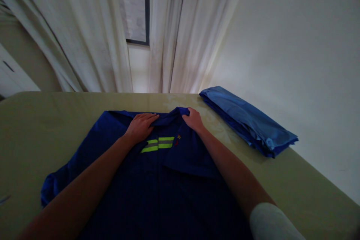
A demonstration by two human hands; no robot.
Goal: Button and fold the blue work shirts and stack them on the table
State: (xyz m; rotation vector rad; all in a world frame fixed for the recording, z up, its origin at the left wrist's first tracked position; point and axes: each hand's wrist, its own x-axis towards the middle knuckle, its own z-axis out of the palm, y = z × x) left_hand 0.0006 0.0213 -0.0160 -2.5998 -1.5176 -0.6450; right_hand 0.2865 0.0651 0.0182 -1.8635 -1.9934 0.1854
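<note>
A dark blue work jacket (135, 195) with yellow-green and grey reflective strips lies spread on the bed-like flat surface before me. At its far edge, my left hand (143, 125) rests flat on the cloth with its fingers stretched toward the right. My right hand (193, 119) pinches the jacket's top edge and lifts a fold of it slightly. A flap of cloth hangs from that side across the right part of the jacket. One sleeve reaches out to the lower left. My forearms cover parts of both sides of the jacket.
A folded stack of blue garments (244, 116) lies at the right, close to the white wall (303, 52). Pale curtains (87, 33) hang behind the far edge of the yellowish surface (30, 131), around a dark-framed window (135, 3).
</note>
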